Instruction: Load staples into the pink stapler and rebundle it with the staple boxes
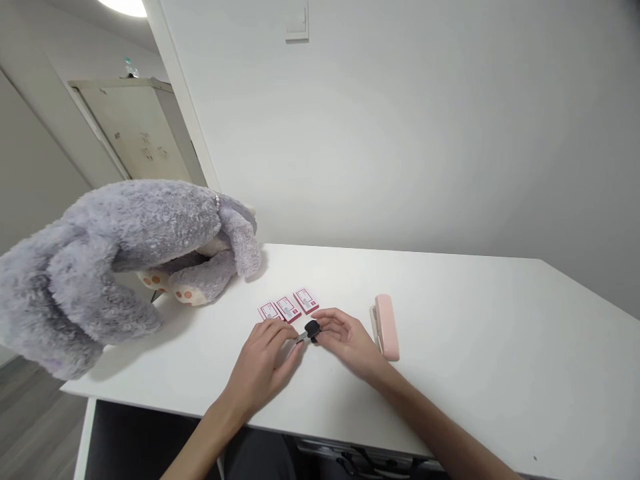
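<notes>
Head view: one key [311, 329], black head and metal blade, held just above the near-middle part of a white table [475, 333]; left hand [265, 360], thumb and fingertips pinching the blade end; right hand [350, 340], fingers curled about the black head, apparently gripping it, the exact contact partly hidden; three small red-and-white boxes [289, 309], in a slanting row just beyond the left hand, the two leftmost close together, the third a little apart to the right, the leftmost partly covered by the fingers; one pink stapler [387, 327], lying to the right of the right hand, near it but apart; one large grey plush toy [150, 220], bent over the table's left end; far side, a plain wall [400, 133] with a switch [297, 23]; far left, a pale cabinet [140, 133] bearing a clear bottle [131, 69]; step in hand, by judgement, two-handed handling of the key at its two ends; next move, likewise judged, calls for one secure pinch before the other hand lets go, and for fingertips clear of the boxes.
</notes>
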Action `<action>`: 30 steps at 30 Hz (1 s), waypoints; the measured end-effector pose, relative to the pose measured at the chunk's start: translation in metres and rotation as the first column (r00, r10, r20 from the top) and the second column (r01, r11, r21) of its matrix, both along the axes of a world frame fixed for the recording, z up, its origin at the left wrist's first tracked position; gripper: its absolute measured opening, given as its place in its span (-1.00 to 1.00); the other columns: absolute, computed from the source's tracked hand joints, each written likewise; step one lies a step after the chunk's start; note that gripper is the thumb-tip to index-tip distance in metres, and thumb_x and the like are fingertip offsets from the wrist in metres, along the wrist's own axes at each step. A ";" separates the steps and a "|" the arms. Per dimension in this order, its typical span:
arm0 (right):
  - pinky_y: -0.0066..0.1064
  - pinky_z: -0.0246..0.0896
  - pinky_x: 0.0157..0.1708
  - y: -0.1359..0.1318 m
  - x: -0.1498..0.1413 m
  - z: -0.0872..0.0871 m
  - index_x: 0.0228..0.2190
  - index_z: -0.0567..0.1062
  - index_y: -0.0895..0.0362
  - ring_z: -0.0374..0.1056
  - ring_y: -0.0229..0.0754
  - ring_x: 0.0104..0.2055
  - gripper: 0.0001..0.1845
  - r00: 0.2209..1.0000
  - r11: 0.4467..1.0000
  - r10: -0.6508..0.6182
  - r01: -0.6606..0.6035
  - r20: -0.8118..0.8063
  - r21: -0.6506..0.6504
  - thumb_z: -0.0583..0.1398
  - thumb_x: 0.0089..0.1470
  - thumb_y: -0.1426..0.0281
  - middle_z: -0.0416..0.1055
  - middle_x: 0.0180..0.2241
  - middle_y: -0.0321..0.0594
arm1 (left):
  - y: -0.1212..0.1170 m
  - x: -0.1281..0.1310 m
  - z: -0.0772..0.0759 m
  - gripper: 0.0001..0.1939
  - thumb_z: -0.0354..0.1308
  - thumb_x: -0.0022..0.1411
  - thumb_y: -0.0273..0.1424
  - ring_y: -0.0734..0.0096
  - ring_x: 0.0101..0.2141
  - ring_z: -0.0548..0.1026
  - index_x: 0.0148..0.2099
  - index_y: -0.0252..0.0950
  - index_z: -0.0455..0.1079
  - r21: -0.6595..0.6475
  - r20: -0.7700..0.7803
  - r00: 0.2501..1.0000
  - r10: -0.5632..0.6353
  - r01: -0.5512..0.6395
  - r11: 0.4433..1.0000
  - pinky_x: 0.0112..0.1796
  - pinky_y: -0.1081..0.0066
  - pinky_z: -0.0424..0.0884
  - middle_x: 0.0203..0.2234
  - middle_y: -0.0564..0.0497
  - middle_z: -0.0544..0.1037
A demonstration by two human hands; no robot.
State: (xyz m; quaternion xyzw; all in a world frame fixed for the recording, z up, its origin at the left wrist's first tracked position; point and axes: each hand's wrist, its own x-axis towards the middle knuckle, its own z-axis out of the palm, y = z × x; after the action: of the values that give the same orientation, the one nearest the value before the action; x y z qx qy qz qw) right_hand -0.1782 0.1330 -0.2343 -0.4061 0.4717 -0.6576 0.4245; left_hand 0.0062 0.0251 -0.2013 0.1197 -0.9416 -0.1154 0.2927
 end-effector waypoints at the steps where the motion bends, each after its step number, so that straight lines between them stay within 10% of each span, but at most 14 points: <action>1: -0.15 0.38 0.05 0.000 0.000 0.000 -0.09 0.51 0.07 0.47 -0.07 -0.04 -0.61 1.000 1.000 0.000 0.000 0.002 -0.002 0.41 0.06 0.25 0.52 -0.18 -0.17 | 0.000 0.000 0.000 -0.93 0.15 0.42 -0.39 0.20 -0.11 0.48 -0.09 -0.20 0.44 0.001 0.002 1.000 0.000 0.000 1.000 -0.08 0.19 0.37 -0.18 -0.04 0.58; 30: -0.21 0.41 -0.02 0.001 0.001 0.002 -0.11 0.50 0.06 0.46 -0.09 -0.06 -0.59 1.000 1.000 0.010 -0.010 0.003 -0.017 0.42 0.06 0.18 0.48 -0.22 -0.21 | 0.002 0.000 0.003 -0.92 0.12 0.44 -0.37 0.20 -0.12 0.50 -0.09 -0.20 0.42 0.015 0.031 0.999 -0.011 0.011 1.000 -0.07 0.17 0.39 -0.19 -0.06 0.59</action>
State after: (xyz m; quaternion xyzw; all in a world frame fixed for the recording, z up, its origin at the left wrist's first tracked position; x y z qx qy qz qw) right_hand -0.1772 0.1340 -0.2321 -0.4110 0.4634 -0.6601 0.4250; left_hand 0.0062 0.0267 -0.1987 0.1184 -0.9458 -0.1221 0.2767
